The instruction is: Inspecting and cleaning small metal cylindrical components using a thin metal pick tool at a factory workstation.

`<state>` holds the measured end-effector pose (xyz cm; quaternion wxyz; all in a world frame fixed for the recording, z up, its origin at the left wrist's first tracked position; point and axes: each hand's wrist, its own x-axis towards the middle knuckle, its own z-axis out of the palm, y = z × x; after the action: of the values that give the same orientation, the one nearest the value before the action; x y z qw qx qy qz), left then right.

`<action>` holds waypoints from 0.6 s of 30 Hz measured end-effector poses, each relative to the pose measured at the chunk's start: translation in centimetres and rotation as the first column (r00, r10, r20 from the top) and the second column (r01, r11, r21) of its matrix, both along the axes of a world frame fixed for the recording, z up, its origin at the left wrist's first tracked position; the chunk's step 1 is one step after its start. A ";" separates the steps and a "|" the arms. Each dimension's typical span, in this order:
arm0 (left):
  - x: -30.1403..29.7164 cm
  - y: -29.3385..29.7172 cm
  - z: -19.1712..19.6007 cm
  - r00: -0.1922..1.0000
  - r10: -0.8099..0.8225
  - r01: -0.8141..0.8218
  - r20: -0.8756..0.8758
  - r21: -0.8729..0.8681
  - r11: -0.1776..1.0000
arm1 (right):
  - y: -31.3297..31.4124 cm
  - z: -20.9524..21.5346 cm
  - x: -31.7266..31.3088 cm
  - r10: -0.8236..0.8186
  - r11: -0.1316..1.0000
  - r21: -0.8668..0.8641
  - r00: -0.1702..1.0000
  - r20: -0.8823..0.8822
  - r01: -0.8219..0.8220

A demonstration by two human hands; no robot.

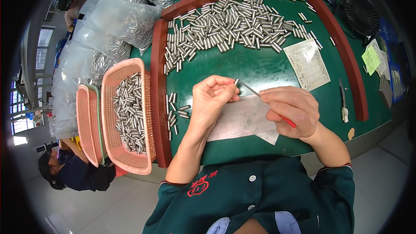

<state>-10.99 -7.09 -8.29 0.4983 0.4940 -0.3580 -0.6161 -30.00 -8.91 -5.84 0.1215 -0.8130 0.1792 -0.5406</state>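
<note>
Green tabletop, edged by a raised dark-red frame along the left, far and right sides. Big heap of loose metal pins fills the far part; small loose cluster lies by the left rail, near the left forearm. Pink basket full of pins stands just outside that rail, so the rail sits between basket and work area. Second pink basket further left, green rim beside it. Clear bags of pins crowd the far left. Printed sheet lies right of centre, near the heap; black fan outside the far right corner; pointed tool on the right.

Left hand pinches one metal pin by the fingertips, above a greyish sheet. Right hand grips a slim tool with a red end, tip at the pin.

Tool's middle hidden by right-hand fingers; tip contact too small to confirm. Pin mostly covered by left fingers. Second basket's contents not visible. Two people at left, partly cut off or blocked. Far bags cropped at top.
</note>
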 end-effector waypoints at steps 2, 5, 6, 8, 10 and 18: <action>-0.1 0.1 0.0 1.000 -0.006 0.006 -0.007 -0.005 1.000 | 0.0 -0.1 0.0 -0.002 1.000 0.009 1.000 -0.005 0.002; -0.3 0.2 0.0 1.000 -0.005 0.005 -0.013 -0.020 1.000 | -0.1 -0.3 0.2 -0.007 0.999 0.038 1.000 -0.002 0.007; -0.3 0.2 0.0 1.000 0.004 -0.005 -0.012 -0.029 1.000 | -0.1 -0.3 0.4 -0.007 0.998 0.058 1.000 0.006 0.007; -0.1 0.0 -0.1 0.999 0.027 -0.028 -0.037 -0.037 0.999 | -0.4 -0.2 0.5 -0.004 0.997 0.079 1.000 0.014 0.002; 0.2 -0.2 -0.1 0.992 0.066 -0.067 -0.112 -0.006 0.998 | -0.5 -0.2 0.5 0.001 0.995 0.099 1.000 0.023 -0.003; 0.1 0.1 0.3 0.978 0.014 0.005 -0.208 0.090 0.996 | 0.4 0.3 -0.4 0.064 0.997 -0.033 0.997 0.036 -0.063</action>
<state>-10.88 -7.00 -8.00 0.5117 0.4494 -0.2745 -0.6789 -30.39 -8.52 -5.55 0.1288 -0.8099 0.1424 -0.5543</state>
